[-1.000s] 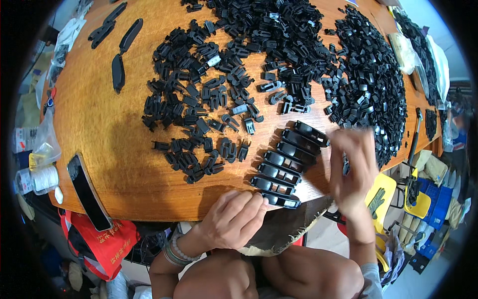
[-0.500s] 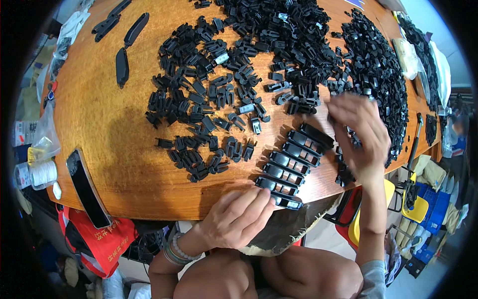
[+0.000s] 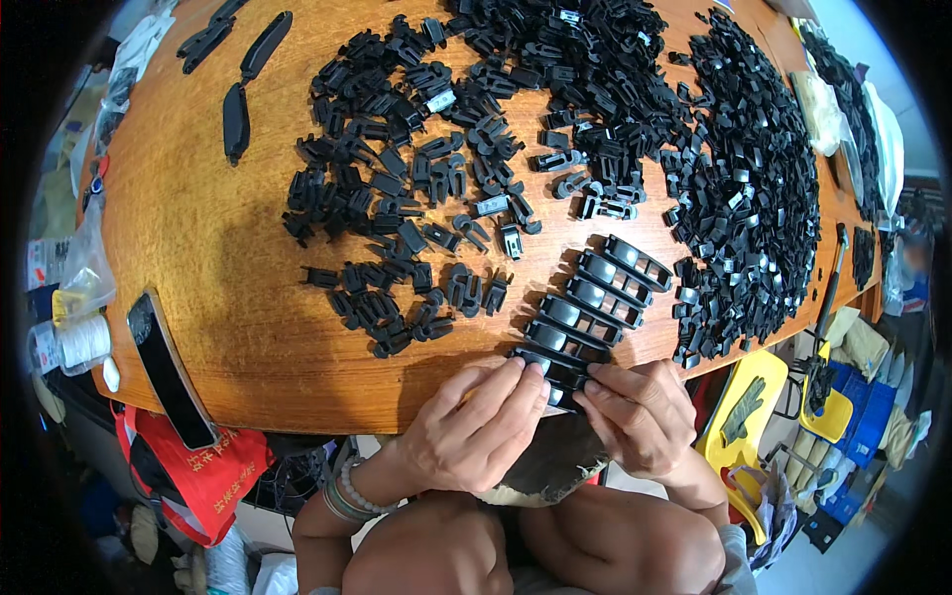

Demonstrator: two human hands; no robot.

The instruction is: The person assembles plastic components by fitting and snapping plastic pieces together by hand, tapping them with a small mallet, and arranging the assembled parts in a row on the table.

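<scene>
Pinching the left end of the near frame (image 3: 566, 382), the left hand (image 3: 478, 424) has thumb and fingers closed on the black plastic. The right hand (image 3: 643, 415) grips the right end of the same piece between thumb and fingertips; the fingers partly hide it. The near frame lies at the table's front edge, at the near end of a slanting row of black frames (image 3: 587, 315), which runs away to the right with square openings facing up. Beyond the row, loose black clips (image 3: 387, 183) are scattered on the wooden table (image 3: 198, 268), merging into a denser heap at the far side. A pile of small black parts (image 3: 744, 198) occupies the right side. A phone (image 3: 171, 369) lies near the left front edge, screen dark. Below right, a glove (image 3: 743, 410) rests on a yellow chair (image 3: 718, 437).
</scene>
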